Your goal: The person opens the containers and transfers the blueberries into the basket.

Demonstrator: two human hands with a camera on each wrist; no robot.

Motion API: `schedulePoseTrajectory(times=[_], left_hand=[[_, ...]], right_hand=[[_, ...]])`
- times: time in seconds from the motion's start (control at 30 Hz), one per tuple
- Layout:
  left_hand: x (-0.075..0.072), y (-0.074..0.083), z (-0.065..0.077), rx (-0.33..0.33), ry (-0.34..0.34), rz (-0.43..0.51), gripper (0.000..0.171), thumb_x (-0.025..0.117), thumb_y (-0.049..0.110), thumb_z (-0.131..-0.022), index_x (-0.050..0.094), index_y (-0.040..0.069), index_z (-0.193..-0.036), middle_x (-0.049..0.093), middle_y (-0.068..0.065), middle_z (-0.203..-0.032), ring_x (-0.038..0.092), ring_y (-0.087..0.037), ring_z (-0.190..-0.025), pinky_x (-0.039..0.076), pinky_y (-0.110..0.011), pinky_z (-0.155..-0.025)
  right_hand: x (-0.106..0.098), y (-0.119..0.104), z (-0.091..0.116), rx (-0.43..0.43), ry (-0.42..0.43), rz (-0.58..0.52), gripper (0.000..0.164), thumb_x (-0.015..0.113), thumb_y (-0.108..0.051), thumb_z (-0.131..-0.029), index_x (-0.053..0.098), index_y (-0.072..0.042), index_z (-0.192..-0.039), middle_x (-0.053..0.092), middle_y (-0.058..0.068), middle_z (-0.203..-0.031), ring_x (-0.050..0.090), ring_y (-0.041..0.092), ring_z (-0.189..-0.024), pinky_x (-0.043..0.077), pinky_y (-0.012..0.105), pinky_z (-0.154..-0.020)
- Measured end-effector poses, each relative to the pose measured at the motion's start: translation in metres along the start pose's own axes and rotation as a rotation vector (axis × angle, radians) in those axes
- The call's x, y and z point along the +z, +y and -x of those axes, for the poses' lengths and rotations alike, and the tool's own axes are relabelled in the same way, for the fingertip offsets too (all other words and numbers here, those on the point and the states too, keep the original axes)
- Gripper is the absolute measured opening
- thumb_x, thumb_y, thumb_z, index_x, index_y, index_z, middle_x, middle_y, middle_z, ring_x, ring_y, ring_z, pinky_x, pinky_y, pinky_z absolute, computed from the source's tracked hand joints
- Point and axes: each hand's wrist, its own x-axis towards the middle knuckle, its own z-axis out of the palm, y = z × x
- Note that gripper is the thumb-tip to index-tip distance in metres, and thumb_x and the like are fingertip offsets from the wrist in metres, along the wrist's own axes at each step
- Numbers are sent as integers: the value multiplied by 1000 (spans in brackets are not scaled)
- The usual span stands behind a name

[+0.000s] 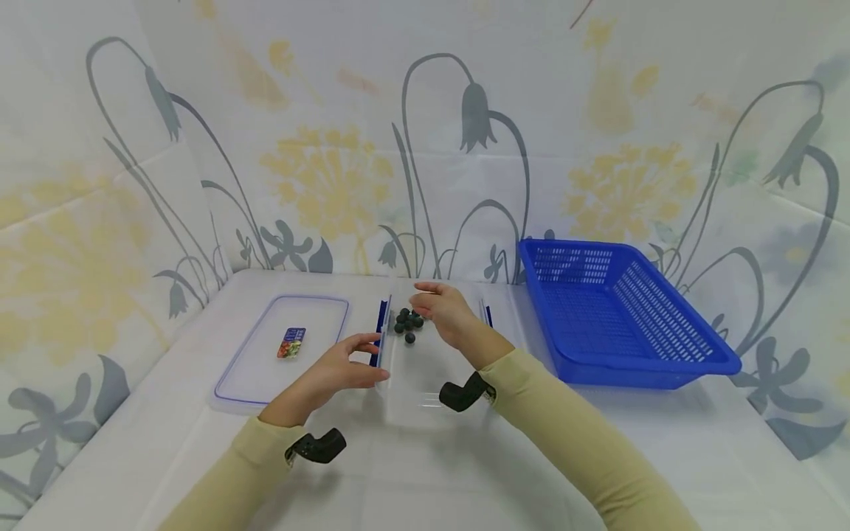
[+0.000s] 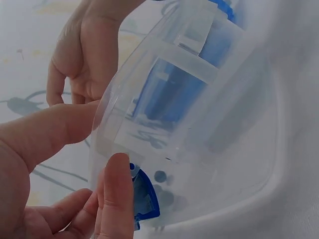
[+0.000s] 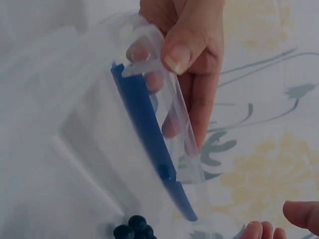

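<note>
A clear plastic food container (image 1: 415,383) with blue side latches stands in front of me, several blueberries (image 1: 408,321) toward its back left. My left hand (image 1: 341,365) grips the container's left rim, thumb on the rim and fingers outside beside the blue latch (image 2: 145,196). The right wrist view shows the left thumb (image 3: 182,55) over the edge and fingers behind the clear wall. Above the container, just right of the blueberries, is my right hand (image 1: 448,313), fingers loosely bent. Its thumb (image 3: 303,215) and fingers are apart, with nothing seen between them.
To the left, a clear lid (image 1: 249,380) with a blue seal lies flat, bearing a colourful label (image 1: 291,344). A blue plastic basket (image 1: 624,361) stands on the right. Flower-printed cloth (image 1: 345,88) hangs behind the white table (image 1: 412,479).
</note>
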Motion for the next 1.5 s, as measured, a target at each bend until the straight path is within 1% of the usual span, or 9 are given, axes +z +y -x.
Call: schedulePoseTrajectory(times=[0.23,0.47,0.63,0.73,0.87,1.1,1.2,1.33,1.5], left_hand=[[10,2,-1,-27,23,7,72,76,4,-76,39,7,-138,44,-14,-124,63,-20,-84,53,-35,-78],[21,4,2,-25,-5,45,72,75,1,-75,37,4,-137,43,-14,-124,62,-19,-83,53,-35,-78],[24,3,6,-23,-28,63,71,75,0,-75,38,4,-136,42,-13,-121,61,-19,-80,53,-35,-77],[25,3,7,-11,-36,74,71,75,-1,-75,38,3,-136,42,-13,-121,61,-19,-80,53,-35,-76],[25,2,7,3,-57,84,72,75,0,-75,36,3,-136,41,-14,-121,61,-19,-81,53,-35,-76],[27,2,7,4,-65,107,72,74,-1,-76,35,3,-137,40,-14,-123,62,-19,-82,54,-35,-76],[27,3,7,11,-65,102,73,75,0,-76,35,3,-137,40,-15,-123,63,-19,-82,54,-35,-76],[26,3,8,8,-64,94,73,75,0,-76,35,2,-136,40,-14,-123,62,-19,-81,54,-35,-76],[26,1,7,-1,-71,104,71,74,0,-77,35,3,-136,40,-14,-122,63,-19,-81,54,-35,-76]], right_hand=[[-23,0,-15,38,15,97,43,56,3,-90,45,3,-131,49,18,-128,49,29,-117,38,34,-100],[-42,-2,-31,26,44,141,45,56,1,-91,42,4,-133,48,20,-128,47,30,-120,36,34,-102],[-51,8,-44,63,39,211,45,58,-1,-90,44,3,-132,47,19,-130,46,30,-121,33,36,-104],[-56,15,-49,55,21,321,43,60,-1,-89,47,6,-130,50,22,-128,48,32,-118,36,37,-102],[-62,18,-53,7,27,531,39,64,-1,-86,53,7,-123,57,21,-117,55,31,-108,41,38,-97],[-72,25,-58,-109,-7,929,26,70,2,-79,64,7,-104,62,11,-90,56,23,-84,47,31,-75],[-75,26,-59,-130,12,1045,23,71,3,-76,67,4,-99,61,10,-85,55,22,-81,47,31,-71],[-73,27,-59,-100,22,1162,26,71,5,-76,67,2,-101,61,11,-89,56,25,-83,49,33,-74],[-72,32,-64,-22,-1,1289,34,73,2,-76,66,-2,-110,57,17,-118,54,31,-106,45,39,-90]])
